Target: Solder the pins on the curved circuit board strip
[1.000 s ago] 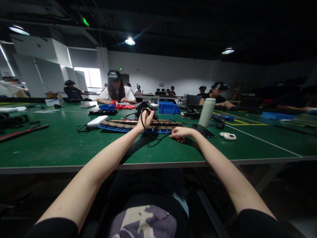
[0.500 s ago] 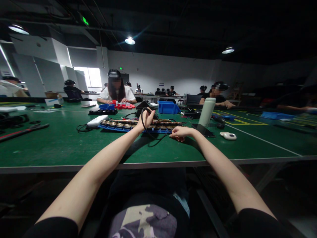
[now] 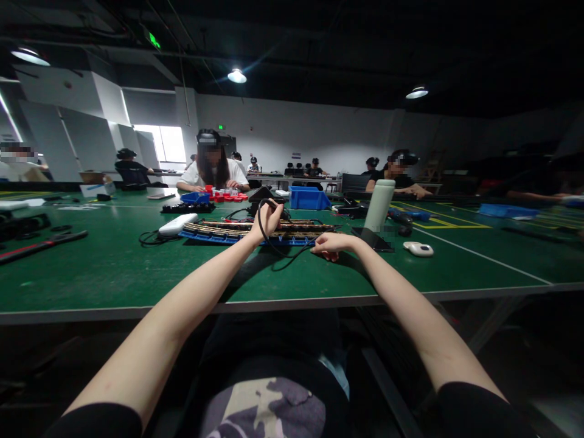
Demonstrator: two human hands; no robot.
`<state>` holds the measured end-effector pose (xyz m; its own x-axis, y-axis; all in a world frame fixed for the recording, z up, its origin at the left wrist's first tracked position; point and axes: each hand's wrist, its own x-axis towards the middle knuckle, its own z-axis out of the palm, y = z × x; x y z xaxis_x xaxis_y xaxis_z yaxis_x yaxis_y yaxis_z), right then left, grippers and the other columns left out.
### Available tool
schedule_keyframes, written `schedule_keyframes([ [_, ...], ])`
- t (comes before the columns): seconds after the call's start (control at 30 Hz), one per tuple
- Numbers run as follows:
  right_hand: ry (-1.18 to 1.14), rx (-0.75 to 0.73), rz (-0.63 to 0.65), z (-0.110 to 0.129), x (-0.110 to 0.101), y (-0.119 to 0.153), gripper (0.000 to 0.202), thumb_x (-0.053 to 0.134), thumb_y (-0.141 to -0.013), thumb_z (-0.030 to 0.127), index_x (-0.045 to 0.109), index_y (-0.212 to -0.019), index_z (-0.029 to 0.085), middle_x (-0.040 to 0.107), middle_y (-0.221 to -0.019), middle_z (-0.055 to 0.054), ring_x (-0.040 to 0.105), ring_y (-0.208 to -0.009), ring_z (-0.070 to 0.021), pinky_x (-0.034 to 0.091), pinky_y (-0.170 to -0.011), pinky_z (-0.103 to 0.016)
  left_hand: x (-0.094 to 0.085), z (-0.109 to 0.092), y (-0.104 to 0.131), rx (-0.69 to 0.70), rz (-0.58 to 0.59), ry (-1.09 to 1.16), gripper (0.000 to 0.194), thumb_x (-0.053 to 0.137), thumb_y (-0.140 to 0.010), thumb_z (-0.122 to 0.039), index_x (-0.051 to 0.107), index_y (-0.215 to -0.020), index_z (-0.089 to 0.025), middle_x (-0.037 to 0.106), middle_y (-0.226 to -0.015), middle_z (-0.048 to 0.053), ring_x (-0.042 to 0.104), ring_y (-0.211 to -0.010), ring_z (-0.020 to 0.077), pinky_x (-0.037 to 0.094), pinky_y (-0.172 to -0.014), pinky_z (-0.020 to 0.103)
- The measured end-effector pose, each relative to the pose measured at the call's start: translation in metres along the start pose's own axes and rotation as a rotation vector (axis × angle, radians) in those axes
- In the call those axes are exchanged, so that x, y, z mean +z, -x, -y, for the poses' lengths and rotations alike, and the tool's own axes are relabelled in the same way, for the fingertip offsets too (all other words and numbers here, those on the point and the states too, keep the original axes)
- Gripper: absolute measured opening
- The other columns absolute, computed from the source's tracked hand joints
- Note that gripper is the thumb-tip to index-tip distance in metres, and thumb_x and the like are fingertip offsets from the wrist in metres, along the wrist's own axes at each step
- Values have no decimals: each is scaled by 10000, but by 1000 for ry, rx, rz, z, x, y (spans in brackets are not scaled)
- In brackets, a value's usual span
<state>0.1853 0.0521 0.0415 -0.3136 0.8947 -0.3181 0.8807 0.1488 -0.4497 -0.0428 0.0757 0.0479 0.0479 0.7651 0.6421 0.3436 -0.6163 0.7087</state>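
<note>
A black cable (image 3: 286, 256) loops down from my left hand (image 3: 268, 220) and runs across toward my right hand (image 3: 331, 244). My left hand is closed around the cable, raised over a long, slightly curved blue rack (image 3: 214, 236) that carries rows of thin copper-coloured strips. At the rack's right end, low over the table, the fingers of my right hand pinch the cable's other part. Behind my left hand sits a dark device (image 3: 262, 194), partly hidden; its kind is unclear.
On the green table (image 3: 137, 280) lie a white power bank-like box (image 3: 177, 224), a blue bin (image 3: 309, 198), a pale green bottle (image 3: 379, 207), a dark flat phone-like slab (image 3: 376, 241) and a small cream case (image 3: 418, 249). Across the table, a person (image 3: 212, 164) handles red parts.
The whole view has shifted very slightly. Both hands keep nearly the same pose on the cable, and the objects on the table stay put.
</note>
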Motion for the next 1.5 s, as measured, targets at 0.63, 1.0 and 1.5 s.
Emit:
schedule_keyframes([
  [0.63, 2, 15, -1, 1, 0, 1, 331, 600, -914, 413, 467, -724, 176, 570, -537, 30, 540, -431, -88, 449, -469, -204, 1, -9, 4, 73, -17, 63, 181, 492, -929, -276, 453, -760, -223, 516, -421, -58, 591, -434, 165, 427, -479, 252],
  [1.0, -4, 7, 2, 1, 0, 0, 384, 629, -876, 493, 474, -726, 175, 559, -525, 32, 529, -425, -88, 446, -461, -208, -1, -10, 5, 64, 5, -10, 173, 490, -934, -310, 493, -790, -214, 543, -455, -40, 611, -495, 173, 462, -560, 277],
  [1.5, -9, 7, -10, 3, 1, 4, 414, 645, -850, 533, 475, -729, 176, 562, -542, 31, 535, -441, -86, 445, -469, -205, -2, -8, 4, 45, 3, -65, 193, 488, -929, -322, 485, -763, -223, 518, -421, -55, 604, -476, 181, 432, -561, 291],
])
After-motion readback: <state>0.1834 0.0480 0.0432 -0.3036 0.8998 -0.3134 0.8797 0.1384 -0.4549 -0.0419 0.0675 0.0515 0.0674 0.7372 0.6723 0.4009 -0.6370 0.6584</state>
